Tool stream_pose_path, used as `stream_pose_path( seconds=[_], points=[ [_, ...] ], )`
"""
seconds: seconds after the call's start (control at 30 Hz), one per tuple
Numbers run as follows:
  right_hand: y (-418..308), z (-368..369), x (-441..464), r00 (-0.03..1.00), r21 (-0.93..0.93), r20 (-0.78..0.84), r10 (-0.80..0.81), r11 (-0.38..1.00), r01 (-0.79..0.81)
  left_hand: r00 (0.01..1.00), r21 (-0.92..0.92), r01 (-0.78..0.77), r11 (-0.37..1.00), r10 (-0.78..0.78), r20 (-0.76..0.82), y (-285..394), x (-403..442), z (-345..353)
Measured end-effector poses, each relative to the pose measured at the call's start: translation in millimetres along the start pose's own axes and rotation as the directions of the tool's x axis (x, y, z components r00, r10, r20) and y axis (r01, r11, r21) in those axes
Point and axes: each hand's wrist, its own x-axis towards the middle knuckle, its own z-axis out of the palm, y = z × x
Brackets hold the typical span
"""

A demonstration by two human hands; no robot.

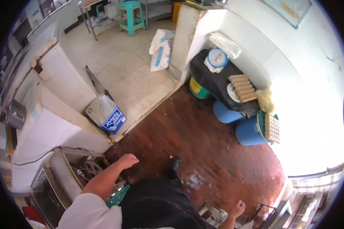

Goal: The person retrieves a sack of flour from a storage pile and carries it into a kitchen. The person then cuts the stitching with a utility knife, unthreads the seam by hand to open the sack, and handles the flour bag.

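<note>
My left hand [129,160] hangs over the brick-red floor at arm's length, its fingers curled in, with nothing seen in it. Nearest to it stands an open-topped machine with a pulley wheel [93,168], left of my forearm. Low on the right is my right hand [238,209], also loosely closed with nothing showing in it. A pale metal device [214,214] stands near that wrist, partly hidden by my dark apron [156,208]. My shoe [175,163] shows on the floor between the hands.
A blue-and-white tin [112,120] stands at the raised step. Blue drums [248,131], egg trays [242,88] and a dial scale [218,58] line the right wall. A white sack [161,53] leans by the pillar; a green stool [132,17] stands farther back.
</note>
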Motion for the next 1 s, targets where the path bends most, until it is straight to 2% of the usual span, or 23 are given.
stream_pose_path(
  seconds=[0.07,0.13,0.17,0.2,0.23,0.27,0.3,0.37,0.5,0.57,0.6,0.67,0.73,0.77,0.8,0.87,0.93,1.0],
  points=[
    [-22.7,50.6,38.0,0.998,0.044,0.064,-0.01,0.999,0.007,0.971,0.387,-0.235,0.891,0.202,0.126,-43.7,30.3,-7.5],
    [-82.7,109.0,76.2,0.973,0.021,0.218,-0.082,0.997,0.08,0.979,0.462,-0.205,0.863,0.179,0.1,-42.7,19.5,-28.7],
    [-120.7,138.8,84.2,0.949,0.013,0.295,-0.107,0.994,0.108,0.999,0.292,-0.032,0.956,0.034,-0.002,-41.1,13.5,-33.7],
    [-163.5,171.2,90.2,0.914,0.098,0.375,-0.157,0.987,0.129,0.989,0.082,0.135,0.987,-0.129,-0.077,-34.0,8.3,-42.7],
    [-210.5,203.2,96.4,0.865,0.177,0.452,-0.218,0.972,0.153,0.967,-0.109,0.215,0.97,-0.228,-0.117,-26.9,5.5,-54.3],
    [-258.0,236.1,104.9,0.74,0.148,0.564,-0.367,0.926,0.347,0.935,-0.307,0.278,0.91,-0.33,-0.133,-16.1,0.2,-63.0],
    [-309.3,264.6,111.1,0.573,0.139,0.666,-0.478,0.834,0.534,0.894,-0.5,0.319,0.805,-0.43,-0.123,-9.5,-0.2,-66.7],
    [-414.6,317.1,102.1,0.373,0.304,0.658,-0.654,0.684,0.663,0.812,-0.654,0.374,0.657,-0.573,-0.111,-15.7,9.2,-74.5],
    [-592.7,388.6,67.3,0.214,0.421,0.738,-0.64,0.684,0.596,0.726,-0.848,0.373,0.376,-0.687,0.015,-31.0,50.0,-92.7],
    [-644.0,405.0,46.7,0.183,0.42,0.753,-0.632,0.675,0.606,0.725,-0.889,0.34,0.305,-0.687,0.042,-26.3,89.7,-122.7],
    [-668.3,411.5,38.0,0.172,0.419,0.757,-0.63,0.671,0.612,0.757,-0.893,0.321,0.316,-0.652,0.041,-31.2,112.5,-140.4],
    [-685.5,434.1,31.4,0.075,0.401,0.804,-0.59,0.632,0.663,0.826,-0.898,0.27,0.348,-0.563,0.03,-34.4,172.3,-183.9],
    [-699.8,446.5,32.8,0.029,0.365,0.865,-0.501,0.667,0.649,0.883,-0.81,0.266,0.523,-0.469,-0.013,-11.6,226.0,-252.1],
    [-706.1,454.8,35.4,0.006,0.35,0.889,-0.457,0.688,0.636,0.931,-0.673,0.175,0.718,-0.344,-0.126,-11.0,260.6,-283.8],
    [-713.0,466.3,41.9,0.025,0.33,0.895,-0.445,0.699,0.634,0.959,-0.501,0.062,0.863,-0.191,-0.211,-9.4,295.4,-315.2],
    [-727.6,493.3,56.2,0.05,0.291,0.908,-0.415,0.715,0.636,0.96,-0.668,-0.076,0.741,-0.126,-0.249,23.7,350.0,-383.5],
    [-740.8,522.6,70.6,0.119,0.246,0.916,-0.383,0.77,0.589,0.971,-0.818,-0.195,0.541,-0.01,-0.238,94.7,384.9,-454.6],
    [-756.4,548.4,81.4,0.156,0.198,0.934,-0.322,0.828,0.524,0.929,-0.724,-0.195,0.662,-0.114,-0.353,144.9,421.4,-502.4]
  ],
)
